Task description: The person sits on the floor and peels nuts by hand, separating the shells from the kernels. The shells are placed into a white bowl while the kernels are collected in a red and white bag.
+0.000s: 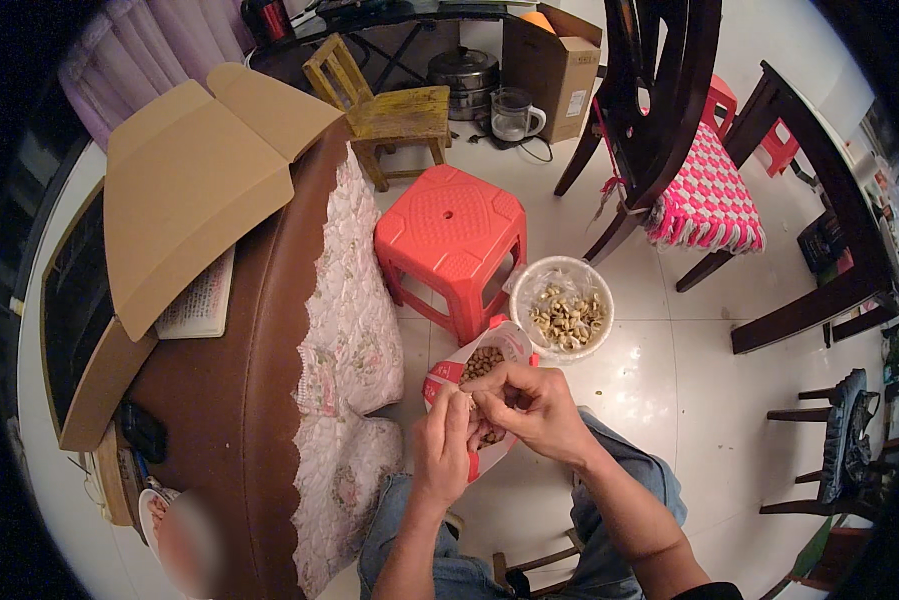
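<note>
My left hand and my right hand meet over a red and white container between my knees. Both sets of fingertips are pinched together around something small and pale, mostly hidden by the fingers. Brown nut-like pieces fill part of the container, and pinkish-brown ones show below my hands. Just beyond, to the right, a white basin lined with clear plastic stands on the floor. Yellowish-brown shell-like pieces lie in it.
A red plastic stool stands straight ahead, with a small wooden chair behind it. On the left is a brown sofa with a quilted floral cover and cardboard. A dark chair with a pink-white cushion stands right.
</note>
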A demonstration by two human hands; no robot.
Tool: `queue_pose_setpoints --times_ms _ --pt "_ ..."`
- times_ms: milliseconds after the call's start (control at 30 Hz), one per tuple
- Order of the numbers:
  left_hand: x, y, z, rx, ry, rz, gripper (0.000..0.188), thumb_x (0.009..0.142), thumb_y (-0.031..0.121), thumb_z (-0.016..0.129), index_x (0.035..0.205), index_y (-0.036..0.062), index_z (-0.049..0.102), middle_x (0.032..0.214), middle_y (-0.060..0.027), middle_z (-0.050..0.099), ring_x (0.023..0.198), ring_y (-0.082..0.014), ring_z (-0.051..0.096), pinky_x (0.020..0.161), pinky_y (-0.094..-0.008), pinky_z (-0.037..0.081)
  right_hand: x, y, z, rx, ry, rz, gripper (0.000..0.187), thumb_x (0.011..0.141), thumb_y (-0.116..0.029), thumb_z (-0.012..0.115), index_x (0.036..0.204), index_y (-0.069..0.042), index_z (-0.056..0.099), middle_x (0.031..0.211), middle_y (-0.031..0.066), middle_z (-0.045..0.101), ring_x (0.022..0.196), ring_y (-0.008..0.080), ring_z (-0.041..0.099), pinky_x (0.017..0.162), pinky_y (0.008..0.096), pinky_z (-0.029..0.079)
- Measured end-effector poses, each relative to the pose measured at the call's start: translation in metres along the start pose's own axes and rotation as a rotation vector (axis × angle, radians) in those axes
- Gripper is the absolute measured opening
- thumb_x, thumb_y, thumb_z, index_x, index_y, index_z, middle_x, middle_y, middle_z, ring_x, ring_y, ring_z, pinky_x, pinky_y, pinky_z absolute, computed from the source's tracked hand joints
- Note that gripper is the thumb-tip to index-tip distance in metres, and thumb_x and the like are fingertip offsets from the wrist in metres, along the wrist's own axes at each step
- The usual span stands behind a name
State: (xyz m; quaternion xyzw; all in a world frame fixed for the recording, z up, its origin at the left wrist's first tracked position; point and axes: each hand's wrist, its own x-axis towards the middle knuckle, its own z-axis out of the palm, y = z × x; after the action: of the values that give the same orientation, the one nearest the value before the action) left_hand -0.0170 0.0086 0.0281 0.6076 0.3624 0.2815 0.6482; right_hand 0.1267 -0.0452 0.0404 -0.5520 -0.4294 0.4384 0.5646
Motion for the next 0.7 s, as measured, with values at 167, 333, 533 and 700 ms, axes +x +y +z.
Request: queue_pose_setpoints --times_ms 167,333,533,700 --pt "0.003 -0.001 -0.002 -0.257 -0.051 -0.029 0.028 0.104 0.025 0.037 0.090 0.0038 0.049 0.069 0.0008 0.045 0.060 -0.0070 0.042 0.054 -0.0243 0.036 0.001 0.002 0.003 0.173 0.064 0.049 0.012 0.091 -0.008 0.060 0.090 0.003 0.062 0.076 0.0001 0.063 0.067 0.0023 0.057 0.057 0.0201 0.047" --pt "0.003 0.006 0.003 0.244 0.021 0.106 0.023 0.102 0.022 0.044 0.095 0.0008 0.049 0.072 -0.0118 0.057 0.065 -0.0197 0.060 0.054 -0.0365 0.044 0.001 0.015 0.004 0.113 0.110 0.000 0.010 0.090 -0.009 0.062 0.091 0.001 0.062 0.077 -0.0006 0.063 0.067 0.0018 0.054 0.057 0.0199 0.046" --pt "0.005 -0.004 0.008 0.457 0.146 0.237 0.015 0.099 0.016 0.045 0.097 0.0016 0.048 0.077 -0.0213 0.058 0.071 -0.0403 0.061 0.060 -0.0468 0.045 0.001 0.011 0.007 -0.076 0.099 -0.079 0.011 0.086 -0.007 0.064 0.089 0.003 0.060 0.074 0.0014 0.064 0.064 0.0023 0.052 0.055 0.0215 0.045" --pt "0.005 -0.014 0.012 0.756 0.215 0.439 0.011 0.089 0.010 0.055 0.093 0.0026 0.048 0.073 -0.0176 0.056 0.066 -0.0388 0.058 0.062 -0.0453 0.045 0.000 0.003 0.006 -0.240 0.095 -0.080 0.012 0.080 -0.006 0.065 0.085 0.001 0.057 0.071 0.0020 0.062 0.062 0.0038 0.053 0.054 0.0223 0.044"
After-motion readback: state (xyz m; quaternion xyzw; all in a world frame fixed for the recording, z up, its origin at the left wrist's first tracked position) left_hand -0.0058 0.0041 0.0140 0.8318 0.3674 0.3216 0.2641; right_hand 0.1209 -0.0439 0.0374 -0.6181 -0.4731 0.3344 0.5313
